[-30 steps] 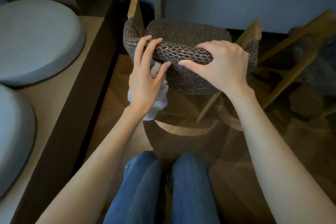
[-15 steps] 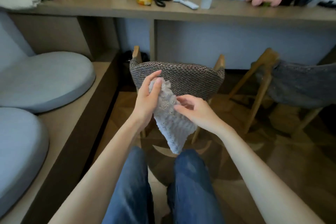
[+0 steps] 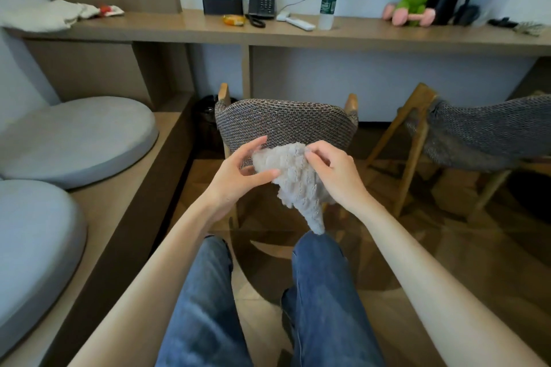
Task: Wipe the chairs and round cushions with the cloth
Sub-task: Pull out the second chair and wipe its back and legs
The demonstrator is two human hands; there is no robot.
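I logged a near round cushion and a far round cushion, both grey, on the wooden platform left of the fingers and well apart from them. The woven chair stood just beyond the fingertips with its backrest toward me. A second chair stood off to their right. The beige cloth hung between both hands in front of that backrest; contact with it could not be confirmed. The right hand pinched the top corner with curled fingers. The left hand pinched the left edge under its thumb, index finger raised free.
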